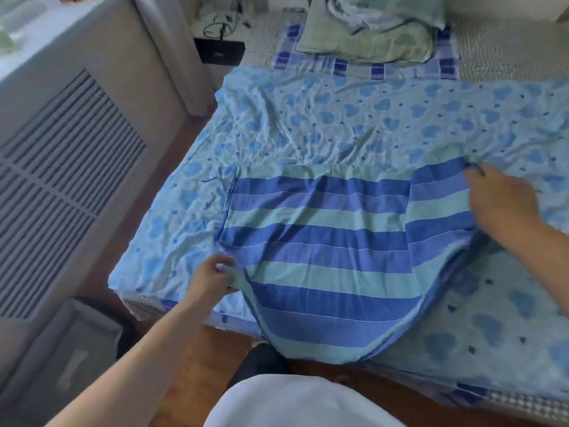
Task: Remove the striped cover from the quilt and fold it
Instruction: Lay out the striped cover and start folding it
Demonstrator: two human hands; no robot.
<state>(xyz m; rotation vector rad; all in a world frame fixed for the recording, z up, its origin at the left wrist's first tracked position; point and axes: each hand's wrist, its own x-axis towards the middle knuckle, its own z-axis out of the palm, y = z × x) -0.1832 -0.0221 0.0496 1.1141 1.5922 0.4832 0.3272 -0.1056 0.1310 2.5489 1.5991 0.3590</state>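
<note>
- Spreading across the near half of the bed, the striped cover (323, 245) lies flat on the heart-print quilt (338, 118), its stripes running left to right and its near end drooping over the bed's near edge towards the wooden floor (197, 352).
- Your left hand (212, 277) pinches the cover's near-left edge, fingers curled round a bunched bit of fabric; it sits low and near you.
- Your right hand (502, 201) grips the far-right corner, fingers curled into the cloth where a strip of stripes is already turned over; it sits further from you than the left.
- The relation that matters, as you judge it: the two grips stand diagonally opposite across the panel, left near and right far, with the cloth's wide span between them.
- A fold looks likely to run along the stripes, so the right hand, holding the far corner, seems better placed to carry that edge towards you.
- Whether the cover is fully free of the quilt cannot be told; the right side dips under a quilt fold.
- Beyond, a green pillow (369, 35) rests at the bed's far end.
</note>
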